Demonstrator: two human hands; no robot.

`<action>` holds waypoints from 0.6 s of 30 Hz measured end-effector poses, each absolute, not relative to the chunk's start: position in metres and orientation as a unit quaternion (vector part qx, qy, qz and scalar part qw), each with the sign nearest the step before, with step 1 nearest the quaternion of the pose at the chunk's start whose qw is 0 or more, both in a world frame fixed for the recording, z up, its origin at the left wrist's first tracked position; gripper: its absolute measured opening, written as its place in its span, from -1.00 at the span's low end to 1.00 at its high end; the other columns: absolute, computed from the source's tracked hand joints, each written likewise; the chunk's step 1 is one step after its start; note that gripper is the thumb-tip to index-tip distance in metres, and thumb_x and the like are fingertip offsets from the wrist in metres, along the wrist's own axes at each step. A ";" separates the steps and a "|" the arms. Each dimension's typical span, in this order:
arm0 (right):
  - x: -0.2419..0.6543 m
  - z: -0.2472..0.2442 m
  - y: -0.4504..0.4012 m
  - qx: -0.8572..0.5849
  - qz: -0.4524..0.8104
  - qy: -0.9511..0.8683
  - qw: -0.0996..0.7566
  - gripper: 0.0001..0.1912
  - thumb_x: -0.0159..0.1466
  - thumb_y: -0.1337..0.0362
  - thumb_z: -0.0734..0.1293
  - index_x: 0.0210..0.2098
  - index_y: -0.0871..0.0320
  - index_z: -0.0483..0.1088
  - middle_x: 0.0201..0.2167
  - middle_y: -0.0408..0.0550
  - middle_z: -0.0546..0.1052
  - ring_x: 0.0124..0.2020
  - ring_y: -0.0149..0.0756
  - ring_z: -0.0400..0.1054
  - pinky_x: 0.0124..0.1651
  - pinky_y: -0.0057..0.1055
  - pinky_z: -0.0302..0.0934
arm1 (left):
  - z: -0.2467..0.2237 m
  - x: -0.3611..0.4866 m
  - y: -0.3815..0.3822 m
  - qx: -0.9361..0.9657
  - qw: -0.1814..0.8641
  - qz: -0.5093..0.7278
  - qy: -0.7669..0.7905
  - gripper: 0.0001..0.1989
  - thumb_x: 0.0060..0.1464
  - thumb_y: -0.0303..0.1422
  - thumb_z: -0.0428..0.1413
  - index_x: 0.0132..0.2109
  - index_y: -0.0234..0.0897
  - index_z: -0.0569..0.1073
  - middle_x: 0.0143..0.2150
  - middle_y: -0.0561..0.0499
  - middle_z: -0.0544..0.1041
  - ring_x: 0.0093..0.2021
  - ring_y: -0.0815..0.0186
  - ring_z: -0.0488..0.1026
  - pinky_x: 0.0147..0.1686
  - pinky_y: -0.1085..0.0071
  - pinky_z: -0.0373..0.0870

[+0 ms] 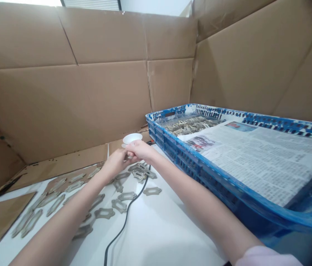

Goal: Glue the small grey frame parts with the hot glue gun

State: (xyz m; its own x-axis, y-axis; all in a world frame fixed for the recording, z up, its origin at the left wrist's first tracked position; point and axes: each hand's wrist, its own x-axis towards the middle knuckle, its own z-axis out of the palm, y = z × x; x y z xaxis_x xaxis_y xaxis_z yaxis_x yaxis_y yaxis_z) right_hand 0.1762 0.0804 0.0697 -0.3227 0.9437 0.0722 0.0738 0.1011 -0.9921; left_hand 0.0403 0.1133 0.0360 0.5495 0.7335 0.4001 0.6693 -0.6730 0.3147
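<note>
My left hand and my right hand meet in front of me over the far part of the white table, fingers closed together. Whatever lies between them is hidden or too small to make out. Right behind the fingers is a shallow white round dish-like thing; I cannot tell whether my right hand touches it. Below and around my hands lie flat, antique-brass-coloured metal frame plates with pointed ends and open centres. Several overlap in a small heap beside my right wrist, others are spread to the left.
A blue plastic crate stands at the right, holding a heap of similar metal pieces and a sheet of newspaper. A black cable runs across the white table. Tall cardboard walls enclose the back and sides.
</note>
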 end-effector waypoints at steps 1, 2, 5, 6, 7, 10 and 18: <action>0.175 0.069 0.080 -0.411 0.521 -0.630 0.403 -0.66 0.20 0.37 0.12 -0.70 0.19 0.09 -0.86 -0.33 0.07 -0.82 -0.63 -0.13 -0.75 -0.62 -0.26 | 0.039 0.031 0.105 0.877 0.049 0.251 0.406 -0.77 -0.03 -0.27 0.05 -0.27 -0.34 0.43 -0.35 -0.06 0.44 -0.33 0.24 0.36 -0.32 0.37 0.27; 0.174 0.068 0.079 -0.410 0.514 -0.643 0.392 -0.68 0.18 0.39 0.13 -0.70 0.20 0.12 -0.86 -0.33 0.07 -0.82 -0.62 -0.13 -0.74 -0.61 -0.26 | 0.041 0.023 0.097 0.872 0.029 0.248 0.422 -0.76 -0.02 -0.27 0.03 -0.25 -0.33 0.44 -0.38 -0.05 0.43 -0.36 0.26 0.36 -0.35 0.39 0.25; 0.167 0.063 0.075 -0.408 0.493 -0.680 0.358 -0.74 0.14 0.43 0.14 -0.67 0.21 0.19 -0.85 -0.32 0.14 -0.82 -0.60 -0.10 -0.74 -0.59 -0.22 | 0.043 0.002 0.069 0.837 0.032 0.253 0.484 -0.70 -0.02 -0.22 -0.01 -0.18 -0.28 0.44 -0.46 0.02 0.42 -0.48 0.33 0.31 -0.45 0.46 0.19; 0.164 0.061 0.073 -0.408 0.486 -0.690 0.348 -0.76 0.13 0.43 0.14 -0.66 0.21 0.20 -0.83 -0.31 0.18 -0.81 -0.59 -0.08 -0.73 -0.59 -0.21 | 0.042 -0.003 0.061 0.822 0.052 0.261 0.503 -0.68 -0.03 -0.20 -0.01 -0.17 -0.27 0.44 -0.49 0.05 0.41 -0.51 0.35 0.30 -0.47 0.48 0.18; 0.162 0.060 0.071 -0.409 0.478 -0.699 0.340 -0.79 0.12 0.42 0.14 -0.64 0.21 0.21 -0.81 -0.30 0.21 -0.80 -0.59 -0.06 -0.72 -0.59 -0.19 | 0.041 -0.006 0.053 0.807 0.071 0.272 0.519 -0.66 -0.03 -0.17 -0.01 -0.16 -0.26 0.44 -0.53 0.08 0.40 -0.54 0.37 0.28 -0.50 0.49 0.17; 0.157 0.060 0.062 -0.416 0.454 -0.720 0.320 -0.87 0.10 0.40 0.17 -0.57 0.20 0.23 -0.74 -0.29 0.30 -0.76 -0.59 -0.01 -0.69 -0.60 -0.15 | 0.038 -0.009 0.037 0.779 0.101 0.299 0.541 -0.64 -0.03 -0.15 -0.01 -0.15 -0.25 0.43 -0.61 0.13 0.35 -0.58 0.40 0.25 -0.54 0.52 0.14; 0.160 0.067 0.053 -0.433 0.411 -0.753 0.276 -0.89 0.10 0.35 0.16 -0.52 0.21 0.27 -0.68 -0.25 0.37 -0.71 -0.56 0.02 -0.65 -0.58 -0.14 | 0.043 -0.001 0.025 0.735 0.180 0.381 0.531 -0.62 -0.01 -0.19 0.01 -0.07 -0.27 0.41 -0.30 0.00 0.51 -0.40 0.33 0.40 -0.46 0.51 0.25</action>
State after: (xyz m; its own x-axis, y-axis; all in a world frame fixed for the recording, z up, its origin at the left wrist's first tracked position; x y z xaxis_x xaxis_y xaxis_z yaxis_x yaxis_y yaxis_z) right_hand 0.1596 0.0525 0.0669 -0.4733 0.8788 0.0604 0.4250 0.2878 -0.8582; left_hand -0.0007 0.0255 0.0432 0.1458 0.9181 0.3685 0.6438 -0.3709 0.6693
